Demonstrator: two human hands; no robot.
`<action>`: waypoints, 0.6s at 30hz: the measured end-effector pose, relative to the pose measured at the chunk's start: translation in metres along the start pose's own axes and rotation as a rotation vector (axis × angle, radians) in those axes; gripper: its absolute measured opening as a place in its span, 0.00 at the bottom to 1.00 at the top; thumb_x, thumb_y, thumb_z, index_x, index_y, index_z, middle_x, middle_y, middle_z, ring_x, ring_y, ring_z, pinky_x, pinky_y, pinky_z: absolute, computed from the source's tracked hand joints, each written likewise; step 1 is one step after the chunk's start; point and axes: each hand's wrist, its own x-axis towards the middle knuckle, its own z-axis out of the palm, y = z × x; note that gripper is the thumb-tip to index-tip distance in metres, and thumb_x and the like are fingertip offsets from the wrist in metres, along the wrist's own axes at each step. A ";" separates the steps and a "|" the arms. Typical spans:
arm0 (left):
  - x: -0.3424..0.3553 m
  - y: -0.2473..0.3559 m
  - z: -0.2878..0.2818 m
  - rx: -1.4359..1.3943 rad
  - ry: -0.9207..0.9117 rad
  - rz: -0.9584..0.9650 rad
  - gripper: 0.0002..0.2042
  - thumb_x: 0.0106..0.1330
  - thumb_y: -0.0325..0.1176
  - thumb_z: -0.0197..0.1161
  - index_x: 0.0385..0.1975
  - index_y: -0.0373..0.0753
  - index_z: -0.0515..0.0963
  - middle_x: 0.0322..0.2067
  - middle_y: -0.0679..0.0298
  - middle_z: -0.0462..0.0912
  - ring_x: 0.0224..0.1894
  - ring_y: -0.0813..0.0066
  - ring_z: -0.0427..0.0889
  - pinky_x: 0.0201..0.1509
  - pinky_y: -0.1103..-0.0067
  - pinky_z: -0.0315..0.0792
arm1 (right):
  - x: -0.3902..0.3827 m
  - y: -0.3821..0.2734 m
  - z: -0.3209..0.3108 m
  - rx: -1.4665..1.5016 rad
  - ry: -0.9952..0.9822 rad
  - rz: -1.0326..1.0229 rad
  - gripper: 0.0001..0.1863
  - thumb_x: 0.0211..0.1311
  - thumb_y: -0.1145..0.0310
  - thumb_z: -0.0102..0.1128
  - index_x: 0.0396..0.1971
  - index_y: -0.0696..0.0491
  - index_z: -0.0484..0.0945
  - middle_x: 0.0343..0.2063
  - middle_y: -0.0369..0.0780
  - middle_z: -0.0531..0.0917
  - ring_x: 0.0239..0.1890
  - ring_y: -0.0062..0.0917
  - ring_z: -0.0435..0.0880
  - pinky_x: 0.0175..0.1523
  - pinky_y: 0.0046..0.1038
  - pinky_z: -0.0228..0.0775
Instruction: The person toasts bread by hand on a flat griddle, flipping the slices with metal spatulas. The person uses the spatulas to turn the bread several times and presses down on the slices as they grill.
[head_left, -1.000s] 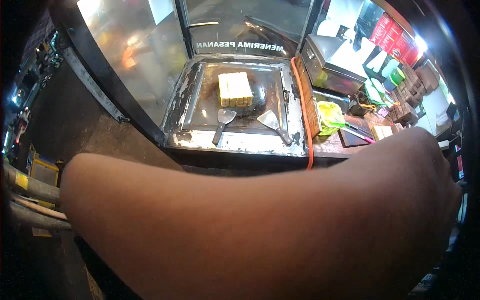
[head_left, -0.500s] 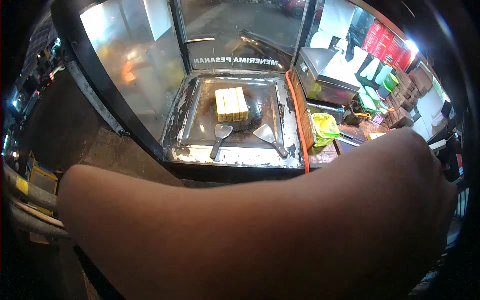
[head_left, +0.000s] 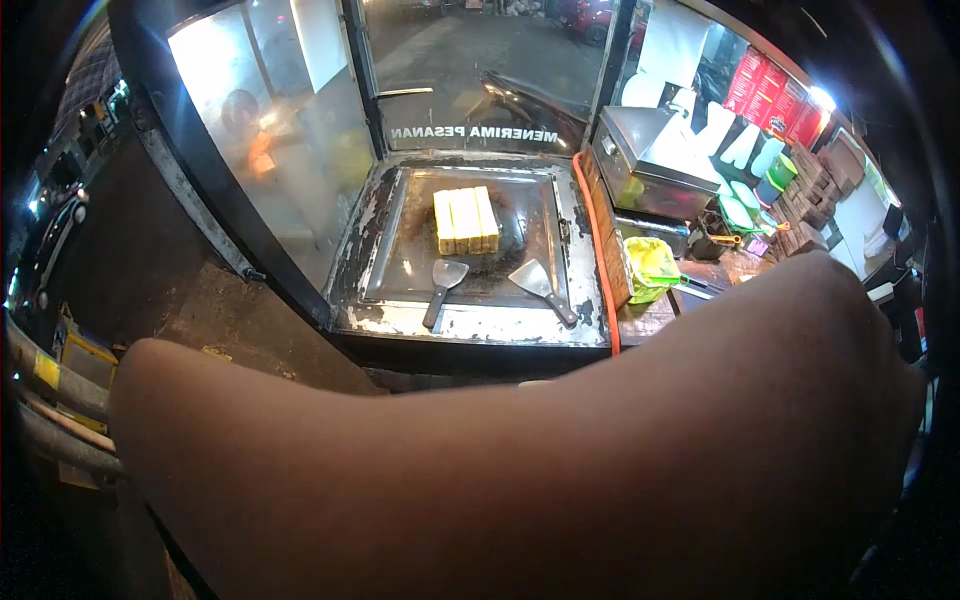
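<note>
A bare forearm (head_left: 520, 480), very close and dark, spans the whole lower part of the picture. I cannot tell which arm it is, and no fingers show on it. Beyond it, on a flat metal griddle (head_left: 400, 270), sits a block of several thick bread slices (head_left: 466, 220) pressed side by side, with pale yellow tops. Two scrapers with dark handles rest at the griddle's near side: the left scraper (head_left: 446, 277) below the bread, the right scraper (head_left: 536, 280) slanting to the right. Neither is touched by a hand.
An orange hose (head_left: 595, 255) runs along the griddle's right edge. Right of it stand a yellow-lined tub (head_left: 648, 268) with a green-handled tool, a metal box (head_left: 660, 165), and stacked brown boxes (head_left: 825, 180). Glass panels (head_left: 275, 150) enclose the griddle's left and back.
The griddle, bread and counter sit slightly lower in the picture now. The forearm still covers the lower part, its outline shifted a little. Bread and scrapers keep their places on the griddle.
</note>
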 end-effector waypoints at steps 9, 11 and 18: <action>0.001 0.000 -0.001 0.001 -0.005 0.005 0.17 0.58 0.41 0.58 0.41 0.36 0.71 0.37 0.55 0.76 0.40 0.59 0.76 0.44 0.69 0.71 | 0.000 0.001 0.000 -0.006 -0.004 0.013 0.28 0.42 0.78 0.56 0.50 0.50 0.69 0.38 0.43 0.77 0.39 0.36 0.78 0.37 0.33 0.72; 0.001 -0.001 -0.001 -0.002 -0.006 0.004 0.17 0.58 0.42 0.58 0.41 0.36 0.71 0.37 0.55 0.76 0.41 0.59 0.76 0.44 0.69 0.71 | 0.000 0.000 0.000 -0.006 -0.006 0.017 0.28 0.42 0.78 0.56 0.50 0.50 0.69 0.38 0.43 0.77 0.39 0.36 0.78 0.37 0.33 0.72; 0.000 -0.001 -0.003 -0.011 -0.011 0.000 0.18 0.58 0.42 0.57 0.42 0.36 0.70 0.38 0.55 0.76 0.41 0.59 0.76 0.44 0.69 0.71 | 0.001 0.001 0.001 -0.004 -0.013 0.030 0.29 0.42 0.78 0.56 0.50 0.49 0.69 0.38 0.43 0.77 0.39 0.37 0.78 0.37 0.34 0.72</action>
